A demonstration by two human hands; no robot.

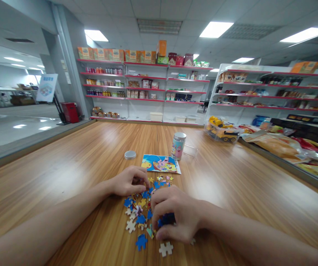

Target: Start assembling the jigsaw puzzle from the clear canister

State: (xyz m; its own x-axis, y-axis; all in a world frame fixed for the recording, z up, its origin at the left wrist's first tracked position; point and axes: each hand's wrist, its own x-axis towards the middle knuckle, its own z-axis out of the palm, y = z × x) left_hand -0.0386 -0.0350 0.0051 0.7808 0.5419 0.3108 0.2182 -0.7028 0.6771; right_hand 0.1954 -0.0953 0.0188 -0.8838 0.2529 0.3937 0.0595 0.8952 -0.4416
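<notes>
A loose heap of jigsaw puzzle pieces (141, 219) lies on the wooden table, some blue or yellow side up, others pale side up. At the heap's far left edge is my left hand (129, 181), with fingers curled and thumb close to the index finger; what they hold, if anything, is hidden. My right hand (175, 212) arches over the right side, thumb and fingertips closed at a tilted greenish puzzle piece (150, 231). Blue pieces show in the gap under its palm. Near me lie a blue piece (141, 242) and a pale piece (166, 249).
Beyond the heap lies a cartoon picture card (161, 164). Behind it stand a printed tin (178, 146) and a clear box (190, 150); a silver lid (130, 154) rests left. A plastic bin of yellow toy trucks (221, 131) sits far right, near stocked shelves (145, 77).
</notes>
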